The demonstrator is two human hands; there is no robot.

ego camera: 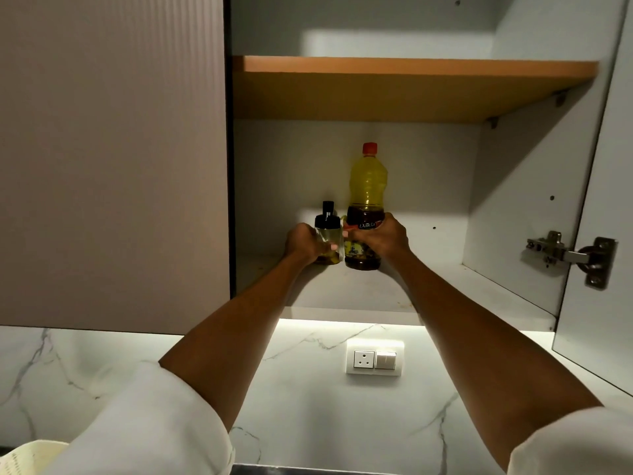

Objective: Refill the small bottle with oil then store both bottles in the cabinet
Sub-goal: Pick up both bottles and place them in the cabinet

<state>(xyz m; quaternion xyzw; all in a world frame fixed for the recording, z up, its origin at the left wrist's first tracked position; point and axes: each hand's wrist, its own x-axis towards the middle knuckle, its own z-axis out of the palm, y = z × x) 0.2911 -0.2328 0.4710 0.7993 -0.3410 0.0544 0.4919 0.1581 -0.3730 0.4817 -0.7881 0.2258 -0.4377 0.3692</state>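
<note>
Both bottles stand upright, side by side, on the bottom shelf (359,289) of the open wall cabinet. The small glass bottle (327,234) has a black pouring cap and a little oil at its base. My left hand (303,243) is wrapped around it from the left. To its right, touching it, stands the large oil bottle (367,186), yellow plastic with a red cap and a dark label. My right hand (383,236) grips its lower half from the right.
A wooden shelf (411,87) spans the cabinet above the bottles. The left door (113,159) is closed; the right door (603,234) stands open on its hinge (568,257). Below are a marble backsplash, a wall socket (374,359) and a cream basket (24,457) at bottom left.
</note>
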